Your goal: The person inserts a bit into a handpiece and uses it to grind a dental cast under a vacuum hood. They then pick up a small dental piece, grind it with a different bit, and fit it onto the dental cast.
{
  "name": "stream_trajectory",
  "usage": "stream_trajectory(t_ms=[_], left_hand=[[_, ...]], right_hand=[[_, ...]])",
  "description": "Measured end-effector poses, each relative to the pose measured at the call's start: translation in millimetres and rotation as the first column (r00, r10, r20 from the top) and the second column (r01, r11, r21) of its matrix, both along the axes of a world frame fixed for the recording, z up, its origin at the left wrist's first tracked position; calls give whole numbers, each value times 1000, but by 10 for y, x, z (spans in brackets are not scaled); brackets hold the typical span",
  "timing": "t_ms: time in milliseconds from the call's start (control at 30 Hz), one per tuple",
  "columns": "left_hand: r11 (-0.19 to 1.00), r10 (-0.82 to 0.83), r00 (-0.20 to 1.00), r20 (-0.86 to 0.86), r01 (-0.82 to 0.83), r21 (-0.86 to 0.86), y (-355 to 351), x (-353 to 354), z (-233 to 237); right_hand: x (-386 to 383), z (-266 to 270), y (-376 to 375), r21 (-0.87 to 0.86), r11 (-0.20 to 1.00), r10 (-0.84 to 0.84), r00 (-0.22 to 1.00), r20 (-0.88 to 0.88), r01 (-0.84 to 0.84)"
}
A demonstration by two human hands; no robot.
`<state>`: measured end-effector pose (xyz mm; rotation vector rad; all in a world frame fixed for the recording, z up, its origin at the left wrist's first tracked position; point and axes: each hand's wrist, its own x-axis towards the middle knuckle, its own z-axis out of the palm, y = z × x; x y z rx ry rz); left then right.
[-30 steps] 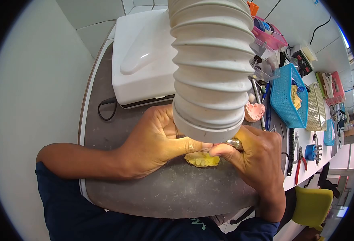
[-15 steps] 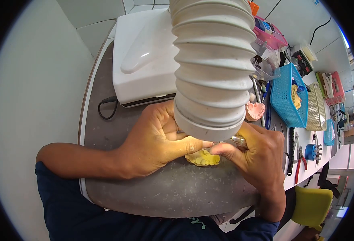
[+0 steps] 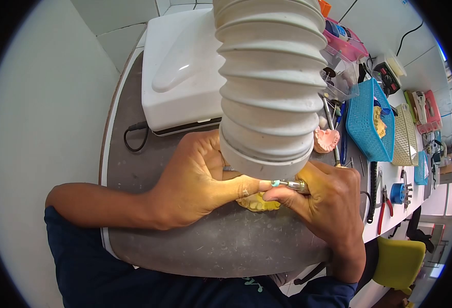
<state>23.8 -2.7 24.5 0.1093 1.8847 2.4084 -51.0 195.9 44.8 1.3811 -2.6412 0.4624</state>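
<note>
My right hand (image 3: pixel 328 197) is closed around a metal rotary handpiece (image 3: pixel 299 186), whose thin shank carries a small light-blue tip (image 3: pixel 276 183). That tip points left and lies right by the thumb of my left hand (image 3: pixel 200 182). The left fingers are pinched together, but the hose hides what lies between them. Just below both hands, a yellowish dental cast (image 3: pixel 258 202) rests on the grey work surface, partly covered by my thumbs.
A wide white ribbed hose (image 3: pixel 269 92) hangs over my hands. Behind it stands a white machine (image 3: pixel 180 66). To the right are a pink dental cast (image 3: pixel 326 139), a blue basket (image 3: pixel 369 123), pliers (image 3: pixel 385 205) and a blue bur holder (image 3: pixel 398 193).
The handpiece's shank and light-blue tip now show between my thumbs, where they were mostly hidden before. My right thumb has shifted slightly left. The left hand has barely moved.
</note>
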Motion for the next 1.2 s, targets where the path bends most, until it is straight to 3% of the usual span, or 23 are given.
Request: stream_trajectory(t_ms=[333, 400, 500, 833, 933, 1033, 1200], left_hand=[[993, 59, 998, -17, -57, 101, 56, 2, -55], [967, 12, 999, 50, -24, 253, 54, -2, -60], [951, -20, 993, 117, -17, 308, 43, -11, -41], [941, -20, 993, 116, -21, 339, 51, -6, -59], [963, -69, 990, 125, 33, 266, 36, -20, -86], [964, -16, 993, 118, -16, 265, 54, -26, -53], [940, -36, 984, 173, -25, 341, 48, -20, -66]], right_hand=[[-36, -33, -1, -71, 997, -13, 1000, -24, 11], [-42, -30, -5, -70, 997, -31, 999, -29, 29], [-44, -48, -6, -88, 996, -27, 999, -19, 25], [-39, -45, -15, -90, 996, -19, 1000, -14, 17], [-33, -41, -25, -96, 995, -17, 1000, -12, 16], [-37, 0, -9, -112, 993, -33, 999, 7, 33], [-63, -16, -1, -159, 985, -59, 997, 50, 66]])
